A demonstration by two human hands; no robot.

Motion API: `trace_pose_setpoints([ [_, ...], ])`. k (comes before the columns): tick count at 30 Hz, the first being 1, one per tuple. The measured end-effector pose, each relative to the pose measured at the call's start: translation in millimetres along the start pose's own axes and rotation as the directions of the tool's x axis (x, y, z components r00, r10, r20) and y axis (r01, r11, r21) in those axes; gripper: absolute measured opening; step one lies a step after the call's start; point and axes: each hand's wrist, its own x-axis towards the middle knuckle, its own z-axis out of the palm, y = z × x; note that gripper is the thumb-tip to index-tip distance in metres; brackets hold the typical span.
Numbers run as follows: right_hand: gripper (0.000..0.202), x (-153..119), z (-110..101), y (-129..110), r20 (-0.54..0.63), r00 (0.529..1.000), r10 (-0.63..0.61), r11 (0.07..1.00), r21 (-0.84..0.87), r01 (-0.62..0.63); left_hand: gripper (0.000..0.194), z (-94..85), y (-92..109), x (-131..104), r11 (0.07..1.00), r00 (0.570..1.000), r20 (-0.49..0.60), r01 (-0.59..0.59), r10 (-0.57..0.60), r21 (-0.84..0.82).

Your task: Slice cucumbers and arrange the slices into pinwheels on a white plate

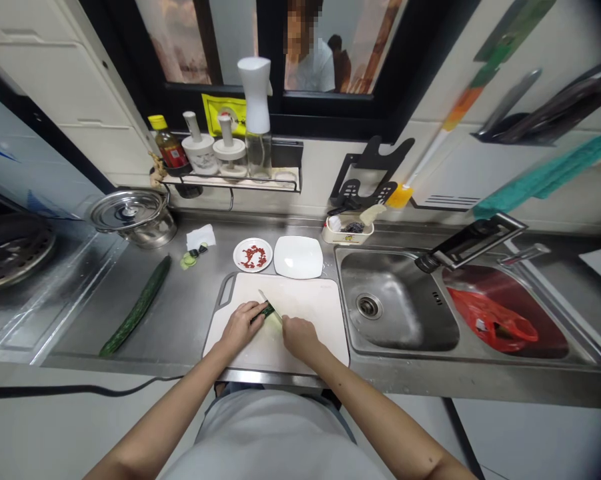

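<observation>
On the pale cutting board (305,320), between both hands: a short piece of cucumber (267,311), held down under the bent fingers of the left hand (243,327). Right hand (300,339): closed round the handle end of a knife (271,304), blade against the piece. Beyond the board's far edge: one white plate of red bits (253,255), left; one bare white plate (299,257), right. Left of the board: one whole cucumber (136,308), lying on the steel counter (180,313). Right: double sink (400,313), red plastic bag (495,321) in its right basin.
</observation>
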Motion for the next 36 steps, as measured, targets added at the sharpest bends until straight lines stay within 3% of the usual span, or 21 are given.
trace_pose_setpoints([
  [11,0.027,14,1,-4,-0.009,1.000,-0.006,1.000,-0.010,0.006,0.033,-1.6,1,1,1.000,1.000,0.012,0.011,-0.011,-0.009],
  [27,0.029,11,1,-1,0.033,0.999,-0.011,1.000,0.007,0.011,0.034,-3.1,2,1,0.999,0.999,0.026,0.044,-0.044,-0.017],
  [36,0.028,17,12,-5,-0.031,0.999,0.017,1.000,0.001,-0.017,0.033,-3.8,3,2,0.998,0.998,0.035,0.052,-0.051,-0.021],
])
